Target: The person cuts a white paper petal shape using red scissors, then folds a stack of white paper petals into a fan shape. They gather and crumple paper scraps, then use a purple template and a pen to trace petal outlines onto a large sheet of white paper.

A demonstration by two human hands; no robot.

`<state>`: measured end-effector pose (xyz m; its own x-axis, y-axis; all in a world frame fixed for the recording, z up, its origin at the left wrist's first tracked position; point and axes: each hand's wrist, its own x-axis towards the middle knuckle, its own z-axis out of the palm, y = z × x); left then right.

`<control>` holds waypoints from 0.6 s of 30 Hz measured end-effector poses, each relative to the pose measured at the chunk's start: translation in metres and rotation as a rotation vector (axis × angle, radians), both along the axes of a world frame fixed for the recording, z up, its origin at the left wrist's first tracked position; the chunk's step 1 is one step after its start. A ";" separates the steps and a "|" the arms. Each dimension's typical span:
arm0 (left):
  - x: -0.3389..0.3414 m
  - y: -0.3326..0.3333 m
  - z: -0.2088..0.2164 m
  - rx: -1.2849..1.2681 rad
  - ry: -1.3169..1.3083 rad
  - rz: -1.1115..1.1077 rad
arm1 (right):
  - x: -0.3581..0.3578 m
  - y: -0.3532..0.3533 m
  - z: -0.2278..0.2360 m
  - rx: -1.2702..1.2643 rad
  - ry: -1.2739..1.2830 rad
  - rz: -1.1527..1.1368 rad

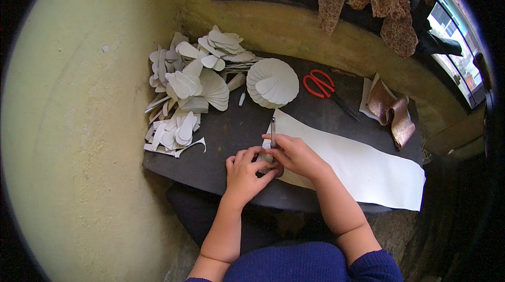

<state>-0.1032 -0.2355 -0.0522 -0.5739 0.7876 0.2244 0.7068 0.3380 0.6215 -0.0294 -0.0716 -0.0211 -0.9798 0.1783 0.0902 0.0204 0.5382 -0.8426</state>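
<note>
A white sheet [357,158], long and slightly curled, lies across the right half of the dark tabletop. At its left end my right hand [300,156] grips a slim pen [273,127], held nearly upright. My left hand [247,174] is close beside it, with bent fingers and thumb pressing a small pale piece [264,160] against the sheet's end. The fingers cover most of that piece, so its outline is hidden. Just beyond the hands sits a round fanned stack of white sole-shaped cutouts [281,90].
Heaps of white cutouts [181,85] fill the table's left side, near a white pen cap [242,99]. Red-handled scissors [321,85] lie at the back right. Bronze-coloured strips [392,111] rest at the right edge. Patterned brown scraps [397,24] hang by the window. A yellow wall [89,124] bounds the left.
</note>
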 end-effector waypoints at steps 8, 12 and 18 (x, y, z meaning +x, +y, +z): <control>0.000 0.000 -0.001 0.001 0.002 -0.007 | -0.002 0.003 -0.003 -0.021 -0.002 -0.081; 0.000 0.000 0.000 0.003 -0.002 0.002 | -0.001 0.003 -0.002 -0.066 -0.042 -0.074; 0.001 0.000 0.002 -0.018 -0.006 0.004 | 0.000 0.002 -0.002 0.041 0.058 0.008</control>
